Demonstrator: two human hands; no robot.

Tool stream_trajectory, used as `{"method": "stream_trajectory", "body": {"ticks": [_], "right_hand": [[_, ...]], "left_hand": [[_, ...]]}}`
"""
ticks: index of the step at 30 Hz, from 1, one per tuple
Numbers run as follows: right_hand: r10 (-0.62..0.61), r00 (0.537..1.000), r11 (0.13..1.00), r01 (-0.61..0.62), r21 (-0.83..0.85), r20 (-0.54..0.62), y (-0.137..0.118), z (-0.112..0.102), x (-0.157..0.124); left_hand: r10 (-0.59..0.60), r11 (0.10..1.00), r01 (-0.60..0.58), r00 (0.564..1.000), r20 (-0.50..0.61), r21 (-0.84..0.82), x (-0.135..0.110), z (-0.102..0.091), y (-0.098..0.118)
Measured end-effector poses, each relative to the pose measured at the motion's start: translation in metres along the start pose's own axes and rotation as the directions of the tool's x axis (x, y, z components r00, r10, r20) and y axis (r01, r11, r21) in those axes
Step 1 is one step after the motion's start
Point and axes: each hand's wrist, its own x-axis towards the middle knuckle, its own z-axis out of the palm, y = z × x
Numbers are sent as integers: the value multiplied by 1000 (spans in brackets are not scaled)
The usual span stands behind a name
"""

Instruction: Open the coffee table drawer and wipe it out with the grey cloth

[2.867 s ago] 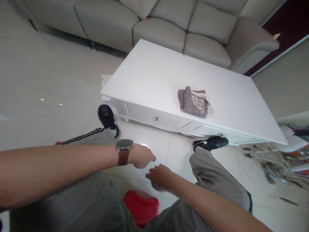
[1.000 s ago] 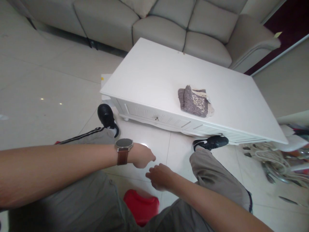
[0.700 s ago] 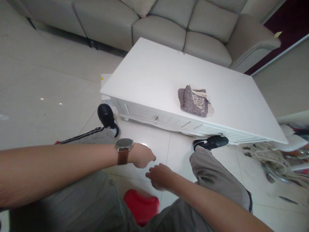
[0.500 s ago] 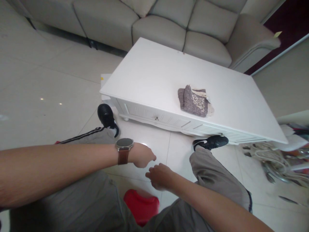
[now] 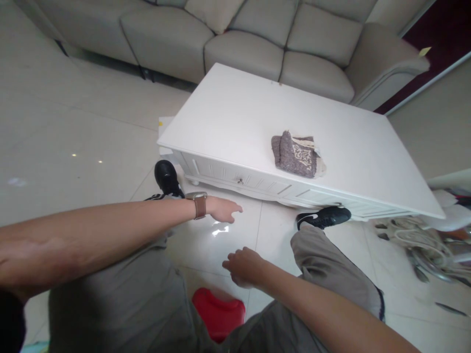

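My left hand (image 5: 223, 209), with a brown-strapped watch (image 5: 200, 205) on its wrist, hovers above the floor in front of the table. Thumb and forefinger stand apart, and it holds nothing. Lower and slightly to the right, my right hand (image 5: 245, 267) hangs between my knees. Its fingers are loosely curled in, with nothing visible in them. On the white coffee table (image 5: 228, 113) lies a folded grey-brown cloth (image 5: 296, 154) with a cream pattern, close to the near edge. Neither hand touches the cloth or the table.
A beige sofa (image 5: 243, 51) runs behind the table. Small knobs (image 5: 240, 181) sit on the table's front. Below me is a red seat (image 5: 219, 314). My black shoes (image 5: 324, 217) rest near the table's foot. Coiled, cable-like clutter (image 5: 408, 240) lies at the right.
My left hand has risen away from my right hand, towards the table, and its thumb and forefinger have parted. My right hand has hardly moved. The view has shifted slightly.
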Motion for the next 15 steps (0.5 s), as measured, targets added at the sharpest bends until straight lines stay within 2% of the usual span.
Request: {"method": "stream_trajectory", "body": {"ticks": [3, 6, 11, 13, 15], "right_hand": [[5, 1000, 1000, -5, -10, -3, -1, -3, -1], [15, 1000, 1000, -15, -12, -9, -2, -3, 0], [50, 999, 998, -50, 28, -2, 4, -10, 3], [102, 993, 994, -99, 53, -60, 14, -23, -1], [191, 966, 980, -178, 86, -176, 28, -39, -9]], "left_hand": [[-73, 997, 69, 984, -163, -34, 19, -9, -15], [-171, 985, 164, 956, -236, -50, 37, -19, -22], [-296, 954, 301, 927, -231, -14, 68, -32, -24], [-323, 943, 333, 918, -229, 8, 80, -36, -24], [-344, 932, 360, 910, -233, 30, 92, -39, -24]]}}
